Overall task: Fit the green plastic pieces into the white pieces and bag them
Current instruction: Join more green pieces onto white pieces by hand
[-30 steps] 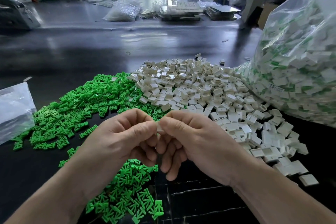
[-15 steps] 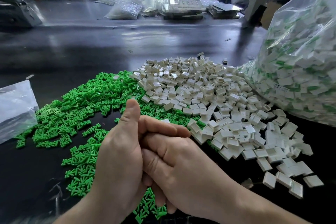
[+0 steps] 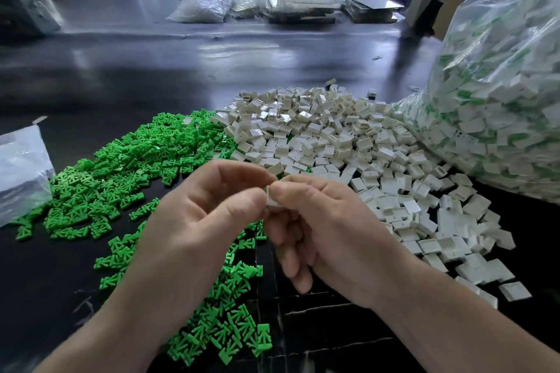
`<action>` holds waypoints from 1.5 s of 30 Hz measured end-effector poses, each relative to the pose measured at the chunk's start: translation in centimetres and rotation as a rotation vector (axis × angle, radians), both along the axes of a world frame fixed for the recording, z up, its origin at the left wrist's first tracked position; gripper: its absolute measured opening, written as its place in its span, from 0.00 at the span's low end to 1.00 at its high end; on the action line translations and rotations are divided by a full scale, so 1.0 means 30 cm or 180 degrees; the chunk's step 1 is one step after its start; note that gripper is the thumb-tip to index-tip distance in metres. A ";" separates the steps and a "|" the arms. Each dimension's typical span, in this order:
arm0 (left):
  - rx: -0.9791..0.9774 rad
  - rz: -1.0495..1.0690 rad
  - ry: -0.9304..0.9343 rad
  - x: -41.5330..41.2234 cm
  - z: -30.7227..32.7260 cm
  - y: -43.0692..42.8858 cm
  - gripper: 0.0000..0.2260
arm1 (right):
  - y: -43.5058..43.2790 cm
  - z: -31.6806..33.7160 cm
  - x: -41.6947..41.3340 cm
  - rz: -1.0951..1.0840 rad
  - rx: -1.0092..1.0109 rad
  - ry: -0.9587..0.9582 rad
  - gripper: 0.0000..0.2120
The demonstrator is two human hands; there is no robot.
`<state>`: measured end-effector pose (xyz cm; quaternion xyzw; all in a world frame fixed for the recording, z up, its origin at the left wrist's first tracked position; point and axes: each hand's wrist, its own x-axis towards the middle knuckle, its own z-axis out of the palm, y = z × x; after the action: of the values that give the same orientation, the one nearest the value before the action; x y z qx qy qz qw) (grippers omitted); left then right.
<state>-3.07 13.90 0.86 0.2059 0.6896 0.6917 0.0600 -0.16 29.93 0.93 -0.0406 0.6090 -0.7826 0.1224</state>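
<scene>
A small white square piece point(image 3: 271, 198) is pinched between the fingertips of my left hand point(image 3: 194, 215) and my right hand point(image 3: 327, 230), held above the dark table. Whether a green piece sits in it is hidden by my fingers. A heap of green plastic pieces point(image 3: 130, 166) spreads to the left and under my hands. The pile of white pieces point(image 3: 333, 142) lies behind and to the right. A large clear bag point(image 3: 500, 100) holding assembled white-and-green pieces stands at the right.
A small clear plastic bag point(image 3: 21, 169) lies at the left edge. The dark table point(image 3: 151, 76) stretches back to plastic bags and trays point(image 3: 303, 6) at the far side. Loose white pieces point(image 3: 512, 291) trail to the near right.
Half a second ago my hands were clasped low together; now they are raised and apart, fingertips meeting on a white piece as they did a second ago.
</scene>
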 end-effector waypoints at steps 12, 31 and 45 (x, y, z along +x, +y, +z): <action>-0.1308 0.0770 0.1675 -0.017 -0.002 -0.029 0.07 | 0.006 -0.012 -0.021 0.0239 -0.0621 -0.0250 0.12; -0.2846 0.0739 0.1453 -0.058 -0.066 -0.051 0.24 | 0.149 0.014 -0.064 -0.1269 0.1241 0.0303 0.06; -0.3819 0.0351 0.1821 -0.064 -0.073 -0.017 0.15 | 0.089 -0.048 -0.094 -0.0492 0.5434 0.1139 0.07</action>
<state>-4.98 13.38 -1.33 0.2766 0.9532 0.1083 -0.0566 -2.97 32.60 -0.51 -0.0158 0.9980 -0.0474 -0.0398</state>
